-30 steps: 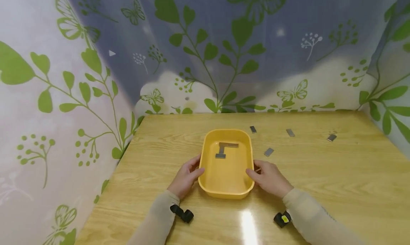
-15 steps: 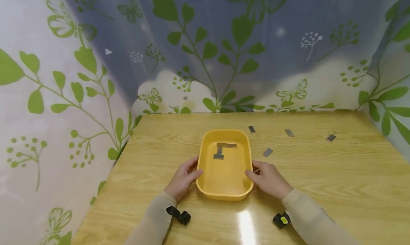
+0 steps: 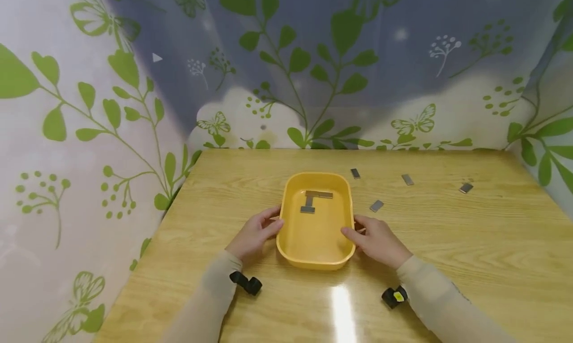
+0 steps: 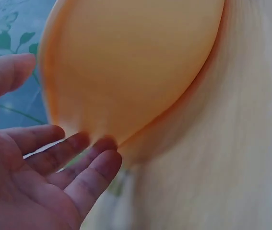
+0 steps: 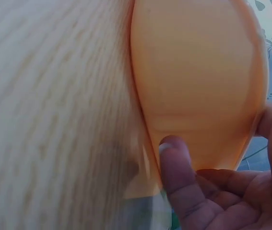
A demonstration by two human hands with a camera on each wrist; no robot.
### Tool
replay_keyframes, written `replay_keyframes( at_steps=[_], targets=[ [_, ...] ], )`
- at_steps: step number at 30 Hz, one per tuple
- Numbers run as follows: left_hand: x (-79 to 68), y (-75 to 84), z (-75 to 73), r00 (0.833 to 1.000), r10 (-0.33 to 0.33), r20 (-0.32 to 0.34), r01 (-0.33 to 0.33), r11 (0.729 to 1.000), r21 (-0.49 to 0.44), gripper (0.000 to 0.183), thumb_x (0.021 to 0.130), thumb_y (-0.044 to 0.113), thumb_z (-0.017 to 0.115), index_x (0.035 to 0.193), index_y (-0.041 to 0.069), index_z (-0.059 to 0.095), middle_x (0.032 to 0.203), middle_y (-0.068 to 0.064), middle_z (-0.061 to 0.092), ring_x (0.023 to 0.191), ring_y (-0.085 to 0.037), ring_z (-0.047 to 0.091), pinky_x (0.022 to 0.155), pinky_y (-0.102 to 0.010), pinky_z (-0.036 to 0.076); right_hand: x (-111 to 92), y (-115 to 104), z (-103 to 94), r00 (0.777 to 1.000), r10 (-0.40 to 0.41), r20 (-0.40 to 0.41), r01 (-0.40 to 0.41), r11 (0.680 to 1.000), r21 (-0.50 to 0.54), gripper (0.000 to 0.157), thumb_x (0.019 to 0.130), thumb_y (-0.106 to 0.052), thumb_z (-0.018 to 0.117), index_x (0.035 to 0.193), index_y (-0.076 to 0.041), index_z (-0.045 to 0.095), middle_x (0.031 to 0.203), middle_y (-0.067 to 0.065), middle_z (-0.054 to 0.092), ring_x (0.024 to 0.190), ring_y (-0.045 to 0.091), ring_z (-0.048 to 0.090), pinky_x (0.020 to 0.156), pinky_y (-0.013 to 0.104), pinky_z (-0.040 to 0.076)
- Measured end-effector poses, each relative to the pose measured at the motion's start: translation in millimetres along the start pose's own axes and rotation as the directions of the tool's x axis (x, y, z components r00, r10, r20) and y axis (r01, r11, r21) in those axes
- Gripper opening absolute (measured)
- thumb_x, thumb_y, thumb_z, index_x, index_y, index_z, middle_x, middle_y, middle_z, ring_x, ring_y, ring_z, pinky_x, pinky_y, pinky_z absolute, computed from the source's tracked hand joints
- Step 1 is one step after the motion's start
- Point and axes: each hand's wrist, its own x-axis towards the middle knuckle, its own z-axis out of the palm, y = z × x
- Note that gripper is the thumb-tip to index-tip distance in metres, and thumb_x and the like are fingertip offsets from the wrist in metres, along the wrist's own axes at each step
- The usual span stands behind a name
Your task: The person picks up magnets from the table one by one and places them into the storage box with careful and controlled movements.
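Note:
A yellow plastic tub point(image 3: 315, 238) with rounded corners stands on the wooden table between both hands. My left hand point(image 3: 252, 233) is at its left side. In the left wrist view its fingertips point(image 4: 106, 143) touch the outer wall, and the thumb stands just apart from the rim. On the opposite side my right hand point(image 3: 378, 238) holds the tub, its thumb over the rim and its fingers against the outer wall point(image 5: 198, 81). Inside, small flat grey rectangular pieces point(image 3: 309, 202) lie end to end in a stepped line towards the back left.
Similar loose pieces lie on the table point(image 3: 447, 243) behind and right of the tub: a dark one point(image 3: 355, 173), two grey ones point(image 3: 376, 205) point(image 3: 407, 179), and another point(image 3: 466, 187) farther right. Patterned curtains point(image 3: 286, 84) border the table's back and sides.
My left thumb has drawn back a little from over the rim. The right hand keeps its hold, and the pieces stay as they were. The head view has shifted slightly.

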Motion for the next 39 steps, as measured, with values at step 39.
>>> replay_keyframes(
  at_steps=[39],
  targets=[
    [43.8,19.2,-5.2,0.984,-0.135,-0.119,0.127,0.990,-0.069,0.037,0.093,0.007,0.059,0.127,-0.005,0.052,0.097,-0.021,0.061,0.077,-0.019,0.058,0.071,-0.034,0.053,51,49,-86.7,0.986,0.159,-0.041,-0.163,0.912,-0.376,0.069,0.091,-0.044,0.062,0.132,0.010,0.048,0.122,0.027,0.058,0.110,0.039,0.056,0.091,0.051,0.046]
  ],
)
